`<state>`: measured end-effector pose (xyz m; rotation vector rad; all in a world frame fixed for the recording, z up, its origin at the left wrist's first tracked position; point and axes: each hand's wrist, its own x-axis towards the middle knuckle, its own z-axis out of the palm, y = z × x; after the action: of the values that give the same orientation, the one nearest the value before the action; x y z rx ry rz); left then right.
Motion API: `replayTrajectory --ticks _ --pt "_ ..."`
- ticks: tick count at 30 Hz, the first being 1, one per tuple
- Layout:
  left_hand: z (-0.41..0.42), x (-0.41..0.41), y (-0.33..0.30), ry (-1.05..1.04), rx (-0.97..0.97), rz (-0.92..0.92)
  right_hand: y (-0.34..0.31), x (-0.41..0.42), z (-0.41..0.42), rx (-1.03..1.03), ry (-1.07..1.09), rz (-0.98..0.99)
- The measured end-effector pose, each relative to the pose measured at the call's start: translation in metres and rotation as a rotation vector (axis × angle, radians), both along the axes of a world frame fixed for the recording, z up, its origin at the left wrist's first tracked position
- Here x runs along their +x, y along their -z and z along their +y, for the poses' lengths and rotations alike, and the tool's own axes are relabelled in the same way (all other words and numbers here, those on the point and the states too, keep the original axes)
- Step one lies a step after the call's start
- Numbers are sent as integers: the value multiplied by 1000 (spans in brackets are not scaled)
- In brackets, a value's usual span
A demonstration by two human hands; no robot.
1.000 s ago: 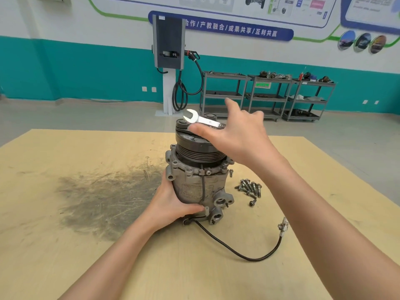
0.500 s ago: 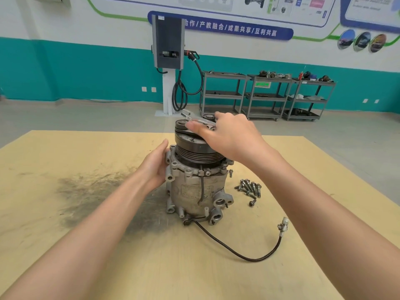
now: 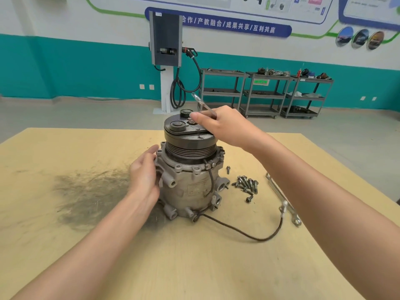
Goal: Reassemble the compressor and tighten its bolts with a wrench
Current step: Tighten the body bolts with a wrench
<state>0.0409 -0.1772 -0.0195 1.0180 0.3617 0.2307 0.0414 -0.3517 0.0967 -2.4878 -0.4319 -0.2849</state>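
A: Where does the compressor (image 3: 190,180) stand?

B: Upright on the tan wooden table (image 3: 216,267), pulley end up, just right of a dark greasy smear (image 3: 86,191) on the board. A black cable (image 3: 249,232) runs from its base across the table to a small pale connector (image 3: 284,206).

A: And the hands?

B: The right hand (image 3: 225,126) is above the clutch plate, fingers curled round a slim wrench (image 3: 202,103) whose free end sticks up and away toward the back wall; it is blurred. The left hand (image 3: 144,176) lies with straight fingers against the left side of the housing, gripping nothing.

A: Bolts?

B: A small heap of bolts (image 3: 246,185) lies on the table just right of the compressor, one single bolt (image 3: 228,169) a little apart from it. A second wrench (image 3: 281,198) lies flat further right, partly hidden behind the right forearm.

A: Any writing?

B: A blue banner (image 3: 227,26) on the wall reads 合作/产教融合/成果共享/互利共赢. Below it hangs a grey charging unit (image 3: 165,37) with a black hose. A green label (image 3: 260,82) on one of the grey shelf carts (image 3: 266,94) is too small to read, as is the plate on the compressor body
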Motion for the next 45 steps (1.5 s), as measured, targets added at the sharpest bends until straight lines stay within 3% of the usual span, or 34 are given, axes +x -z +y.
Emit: replayTrajectory --ticks 6,10,14,20,27,33,38,45 --pt "-13 -35 5 -169 -6 -76 -2 3 3 51 -79 82" --pt "-12 -40 5 -158 37 -98 -1 -3 -2 83 -63 10" --pt "-5 -38 10 -116 63 -131 16 -2 -44 294 222 70" --pt "15 -14 -3 18 -40 -163 92 -2 -107 36 545 366" --pt "22 -1 -7 225 51 -157 127 9 -112 68 665 259" --pt "22 -8 -9 260 9 -213 128 22 -107 99 592 194" --pt "21 -16 -14 260 21 -222 97 41 -72 253 379 110" --pt "10 -32 -4 78 106 -216 61 72 -21 366 228 86"
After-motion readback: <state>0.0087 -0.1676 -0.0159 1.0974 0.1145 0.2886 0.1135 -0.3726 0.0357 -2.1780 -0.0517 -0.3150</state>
